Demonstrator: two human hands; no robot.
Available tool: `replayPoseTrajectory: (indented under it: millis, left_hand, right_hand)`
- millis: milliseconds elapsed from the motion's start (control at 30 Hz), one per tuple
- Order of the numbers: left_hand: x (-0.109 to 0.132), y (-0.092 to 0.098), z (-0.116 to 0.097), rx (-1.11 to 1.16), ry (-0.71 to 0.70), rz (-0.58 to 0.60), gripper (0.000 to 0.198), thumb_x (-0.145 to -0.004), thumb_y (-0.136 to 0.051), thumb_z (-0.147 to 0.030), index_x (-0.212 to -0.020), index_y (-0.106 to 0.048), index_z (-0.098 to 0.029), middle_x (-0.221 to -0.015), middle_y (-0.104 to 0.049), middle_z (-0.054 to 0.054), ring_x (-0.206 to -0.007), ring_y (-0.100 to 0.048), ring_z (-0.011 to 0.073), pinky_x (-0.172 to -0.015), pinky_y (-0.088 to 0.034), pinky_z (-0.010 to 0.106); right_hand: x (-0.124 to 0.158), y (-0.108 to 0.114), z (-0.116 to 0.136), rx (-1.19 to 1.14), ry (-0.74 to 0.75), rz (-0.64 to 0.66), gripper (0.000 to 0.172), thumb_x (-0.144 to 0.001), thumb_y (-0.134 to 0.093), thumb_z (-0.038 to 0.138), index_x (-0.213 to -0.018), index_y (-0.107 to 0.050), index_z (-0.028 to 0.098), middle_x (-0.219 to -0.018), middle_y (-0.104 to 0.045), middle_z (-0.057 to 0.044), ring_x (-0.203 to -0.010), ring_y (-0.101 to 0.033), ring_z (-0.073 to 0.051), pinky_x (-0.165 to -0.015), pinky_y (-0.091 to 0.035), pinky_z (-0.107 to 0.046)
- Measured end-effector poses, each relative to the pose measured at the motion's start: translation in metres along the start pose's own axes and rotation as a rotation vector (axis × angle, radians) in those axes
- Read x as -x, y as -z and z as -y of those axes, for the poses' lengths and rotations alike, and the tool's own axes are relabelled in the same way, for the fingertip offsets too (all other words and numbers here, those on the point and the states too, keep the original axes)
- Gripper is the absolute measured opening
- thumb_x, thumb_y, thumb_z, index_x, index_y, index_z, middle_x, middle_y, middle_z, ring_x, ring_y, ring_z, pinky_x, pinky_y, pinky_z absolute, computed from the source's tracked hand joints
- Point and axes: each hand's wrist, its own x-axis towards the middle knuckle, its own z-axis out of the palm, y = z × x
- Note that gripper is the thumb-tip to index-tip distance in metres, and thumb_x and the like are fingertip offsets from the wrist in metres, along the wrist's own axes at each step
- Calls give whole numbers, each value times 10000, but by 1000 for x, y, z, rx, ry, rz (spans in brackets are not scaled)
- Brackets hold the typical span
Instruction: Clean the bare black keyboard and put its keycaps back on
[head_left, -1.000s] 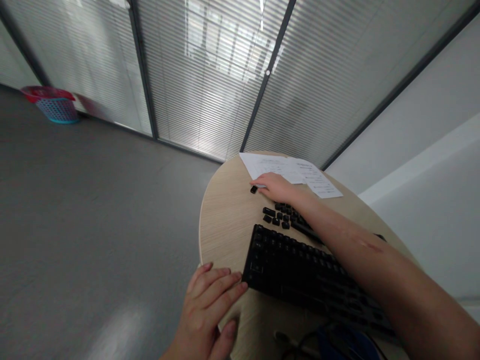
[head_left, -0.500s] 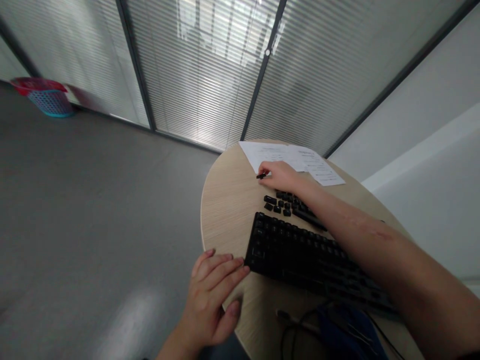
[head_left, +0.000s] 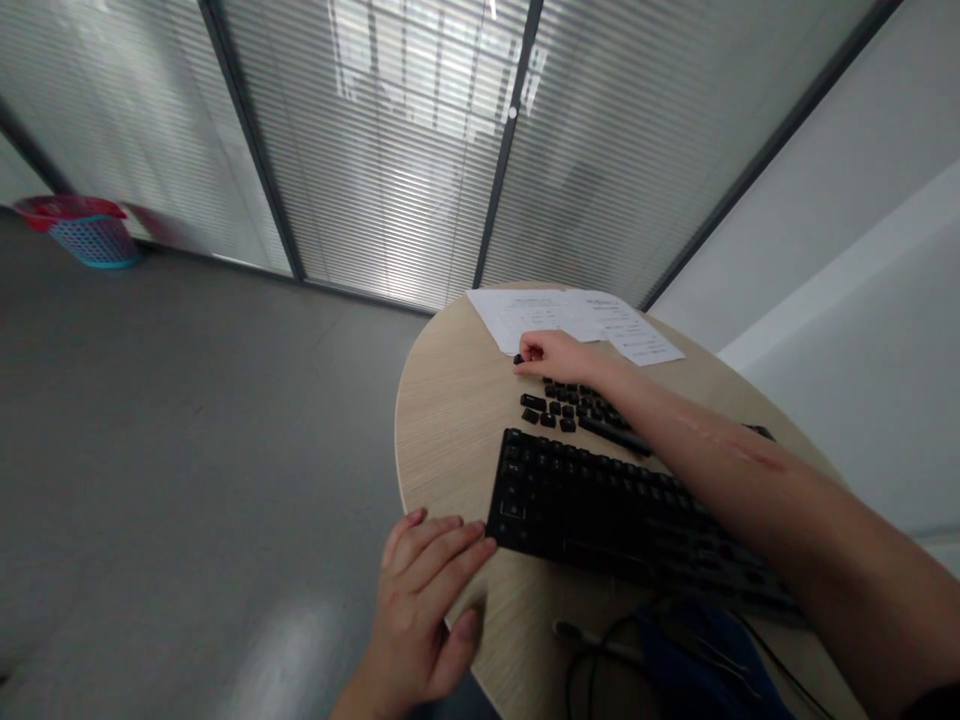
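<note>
A black keyboard point(head_left: 615, 515) lies on a round light-wood table point(head_left: 450, 420). Behind it sits a cluster of loose black keycaps point(head_left: 566, 408). My right hand point(head_left: 559, 355) reaches over the keyboard to the far side of the table, fingers curled and pinched on a small black keycap point(head_left: 518, 359) beside white paper sheets point(head_left: 570, 320). My left hand point(head_left: 424, 600) rests flat at the table's near edge, fingers stretched, fingertips touching the keyboard's left corner.
A black cable point(head_left: 600, 650) and a dark blue object point(head_left: 705, 660) lie at the table's near side. Grey floor spreads to the left, with a blue and red basket point(head_left: 79, 230) by the blinds-covered glass wall point(head_left: 420, 150). A white wall stands at right.
My right hand closed its fingers on the small black keycap by the papers and drew it slightly toward the loose keycaps. The left hand stayed put. The view shifted a little.
</note>
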Motion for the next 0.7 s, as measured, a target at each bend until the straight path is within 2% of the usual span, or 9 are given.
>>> replayPoseTrajectory:
  millis: [133,267,333,400,533,700]
  left_hand:
    - [1,1,1,-13,-8,-2,495,-958,-456,-373,-1413,-619,-269,-1271,-755,43,-1199,-631,257,-1187,-342,497]
    - [0,1,1,-18,-7,-1,500,-957,-448,-376,-1414,-617,-265,-1256,-758,47,-1190,-632,259,-1188,-333,496]
    - [0,1,1,-17,-2,6,494,-961,-449,-374,-1412,-618,-263,-1265,-755,44,-1201,-625,256,-1191,-325,491]
    - [0,1,1,-12,-2,10,489,-967,-446,-371,-1410,-620,-261,-1271,-752,42,-1214,-617,255,-1193,-319,488]
    - [-1,2,1,-7,-12,11,489,-973,-435,-361,-1416,-616,-260,-1282,-747,42,-1228,-608,258,-1193,-313,489]
    - [-2,2,1,1,-12,9,483,-987,-423,-366,-1411,-620,-247,-1280,-746,48,-1233,-603,254,-1207,-297,481]
  right_hand:
    - [5,0,-1,9,2,38,84,-870,-713,244,-934,-667,215,-901,-733,-17,-817,-648,-171,-734,-462,-283]
    - [10,2,1,48,3,81,298,-841,-727,224,-1137,-714,248,-1020,-778,-26,-914,-699,-202,-834,-503,-327]
    - [12,4,4,76,12,94,292,-836,-728,225,-1126,-749,257,-1067,-785,-36,-973,-704,-221,-884,-504,-351]
    - [13,4,6,99,20,102,215,-841,-730,244,-1049,-785,256,-1077,-790,-42,-997,-702,-236,-902,-500,-367]
    - [11,4,7,109,16,121,156,-839,-732,258,-969,-817,249,-970,-799,-38,-889,-704,-226,-828,-506,-358]
    - [10,2,1,69,10,173,193,-837,-730,259,-1000,-831,245,-926,-807,-26,-807,-709,-202,-720,-504,-322]
